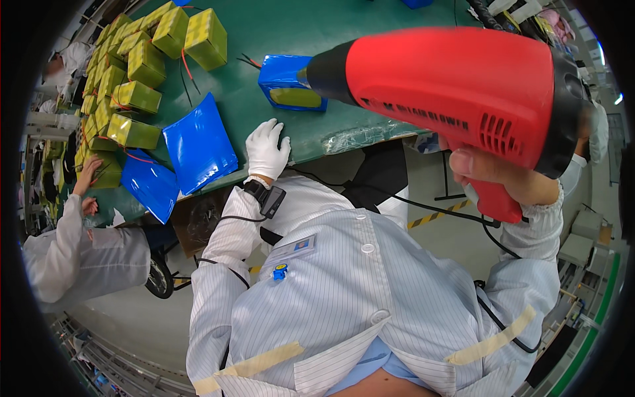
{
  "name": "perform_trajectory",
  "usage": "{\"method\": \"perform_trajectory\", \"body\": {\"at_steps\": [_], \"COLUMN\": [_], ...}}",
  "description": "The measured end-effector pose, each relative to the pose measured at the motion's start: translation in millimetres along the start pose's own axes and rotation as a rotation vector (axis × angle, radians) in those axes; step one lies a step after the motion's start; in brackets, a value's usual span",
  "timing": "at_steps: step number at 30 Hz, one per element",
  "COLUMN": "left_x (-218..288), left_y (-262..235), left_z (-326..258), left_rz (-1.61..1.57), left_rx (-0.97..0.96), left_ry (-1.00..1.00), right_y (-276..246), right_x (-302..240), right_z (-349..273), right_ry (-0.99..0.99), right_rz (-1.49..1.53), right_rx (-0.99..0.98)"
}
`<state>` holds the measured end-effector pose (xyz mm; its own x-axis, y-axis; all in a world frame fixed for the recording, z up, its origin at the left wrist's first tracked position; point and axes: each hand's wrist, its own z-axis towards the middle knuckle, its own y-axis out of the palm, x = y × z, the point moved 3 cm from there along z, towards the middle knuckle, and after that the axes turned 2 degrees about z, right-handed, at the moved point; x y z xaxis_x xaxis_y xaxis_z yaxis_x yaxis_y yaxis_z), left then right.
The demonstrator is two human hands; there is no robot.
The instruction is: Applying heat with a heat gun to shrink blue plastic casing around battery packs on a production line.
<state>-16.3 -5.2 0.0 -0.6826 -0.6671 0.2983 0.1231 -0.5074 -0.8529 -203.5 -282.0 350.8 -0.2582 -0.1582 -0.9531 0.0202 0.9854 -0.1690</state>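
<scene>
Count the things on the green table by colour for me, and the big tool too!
Yellow-green blocks, as far as I can tell: 14
Blue flat sleeves: 2
Blue wrapped block: 1
Red heat gun, in the right hand: 1
Total: about 18

Matt red plastic heat gun [456, 92] with black nozzle, glossy blue shrink film on battery pack [290, 83], smooth green table mat [297, 26], white cloth glove on left hand [266, 149]

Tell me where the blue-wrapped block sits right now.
In the head view, the blue-wrapped block lies on the green table, just off the red heat gun nozzle, beyond the gloved left hand.
</scene>
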Motion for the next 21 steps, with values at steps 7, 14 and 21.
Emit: {"method": "perform_trajectory", "body": {"at_steps": [7, 14, 21], "left_x": [-1.2, -2.0, 0.8], "left_y": [2.0, 1.3, -0.6], "left_z": [-1.2, -0.7, 1.3], "left_rz": [-0.005, -0.012, 0.000], "left_rx": [0.001, -0.005, -0.001], "left_ry": [-0.001, 0.001, 0.006], "right_y": [9.1, 17.1, 9.7], "right_x": [-23.8, -34.6, -35.3], "right_z": [19.7, 27.9, 29.0], "right_ry": [0.002, 0.032, 0.063], "right_rz": [-0.136, -0.176, -0.141], "right_rx": [0.047, 0.073, 0.101]}}
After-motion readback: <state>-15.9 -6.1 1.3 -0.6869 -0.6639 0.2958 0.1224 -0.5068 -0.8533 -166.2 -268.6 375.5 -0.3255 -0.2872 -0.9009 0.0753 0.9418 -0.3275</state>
